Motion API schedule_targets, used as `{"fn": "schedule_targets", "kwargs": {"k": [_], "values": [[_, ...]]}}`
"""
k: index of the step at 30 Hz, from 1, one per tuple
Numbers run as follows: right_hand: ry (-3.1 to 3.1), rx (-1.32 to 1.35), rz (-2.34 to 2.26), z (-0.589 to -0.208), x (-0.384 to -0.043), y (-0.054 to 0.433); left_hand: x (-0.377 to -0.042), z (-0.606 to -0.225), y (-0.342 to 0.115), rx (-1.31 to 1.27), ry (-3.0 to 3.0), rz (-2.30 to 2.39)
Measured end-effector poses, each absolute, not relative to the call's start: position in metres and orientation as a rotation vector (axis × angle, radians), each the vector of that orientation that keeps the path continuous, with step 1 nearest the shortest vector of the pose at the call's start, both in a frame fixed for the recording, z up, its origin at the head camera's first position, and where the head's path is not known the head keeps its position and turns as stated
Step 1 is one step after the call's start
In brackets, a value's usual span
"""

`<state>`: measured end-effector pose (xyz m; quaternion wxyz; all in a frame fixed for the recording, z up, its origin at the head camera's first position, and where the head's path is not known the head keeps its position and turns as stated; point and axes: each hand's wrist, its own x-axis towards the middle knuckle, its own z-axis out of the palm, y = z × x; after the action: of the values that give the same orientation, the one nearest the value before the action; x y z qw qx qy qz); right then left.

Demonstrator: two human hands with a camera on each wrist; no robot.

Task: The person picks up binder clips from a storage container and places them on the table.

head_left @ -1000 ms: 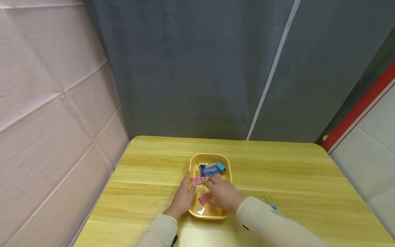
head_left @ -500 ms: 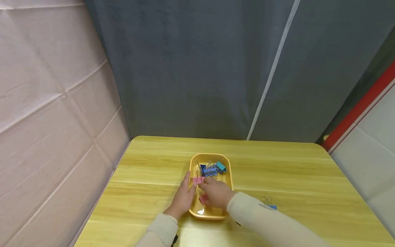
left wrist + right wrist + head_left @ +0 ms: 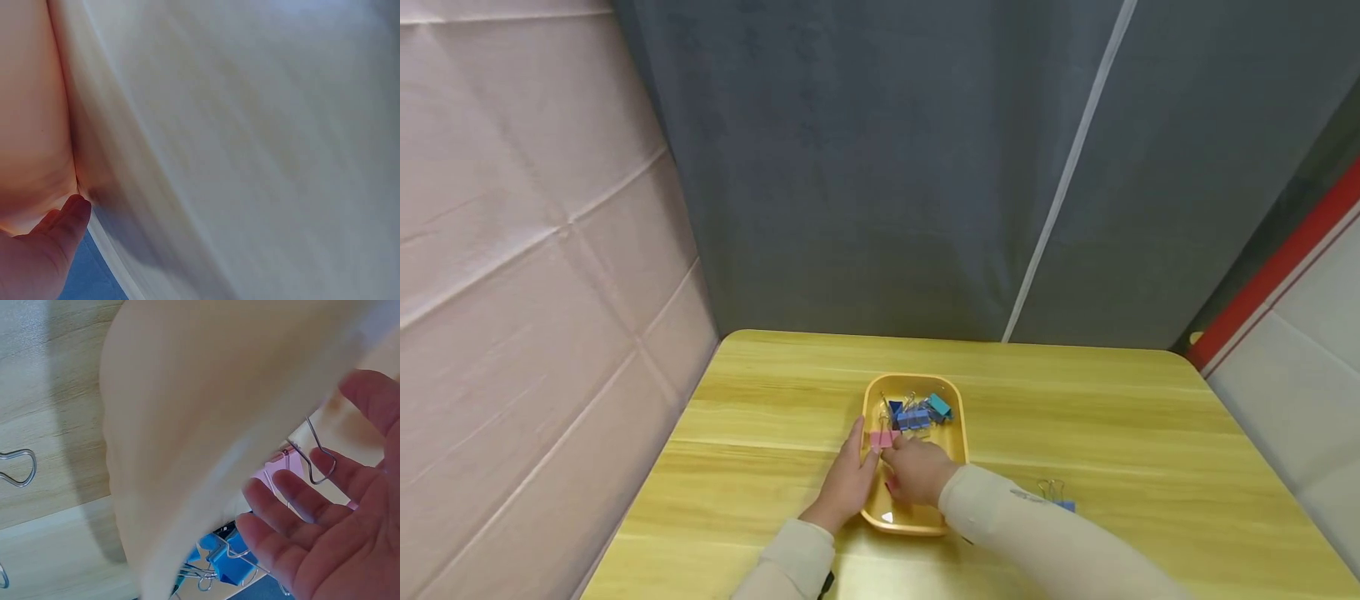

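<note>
A yellow tray stands on the table with several binder clips in it. My left hand grips its left wall, thumb over the rim and fingers along the outside. Inside the tray, my right hand reaches over a red binder clip, hiding most of it. The right wrist view shows this hand with fingers loosely bent, thumb apart from the index finger, and a wire handle close to the index fingertip. A light pink binder clip lies just beyond the fingers.
Blue clips and a teal clip are bunched at the tray's far end. Another blue clip lies on the wooden table, right of the tray, partly behind the right sleeve. A dark curtain hangs behind the table.
My right hand has shifted a little left over the red clip, covering it more and more. My left hand and the tray stay in place.
</note>
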<state>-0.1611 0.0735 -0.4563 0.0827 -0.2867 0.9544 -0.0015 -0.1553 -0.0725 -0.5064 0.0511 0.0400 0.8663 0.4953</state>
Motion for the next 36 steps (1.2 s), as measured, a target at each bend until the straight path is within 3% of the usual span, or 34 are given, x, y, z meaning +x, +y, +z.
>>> {"fn": "schedule_targets", "kwargs": {"k": [36], "values": [[2.821,-0.744,0.163,-0.468,-0.166,0.056,-0.152,-0.501,-0.072,0.134,2.656,1.501]]}}
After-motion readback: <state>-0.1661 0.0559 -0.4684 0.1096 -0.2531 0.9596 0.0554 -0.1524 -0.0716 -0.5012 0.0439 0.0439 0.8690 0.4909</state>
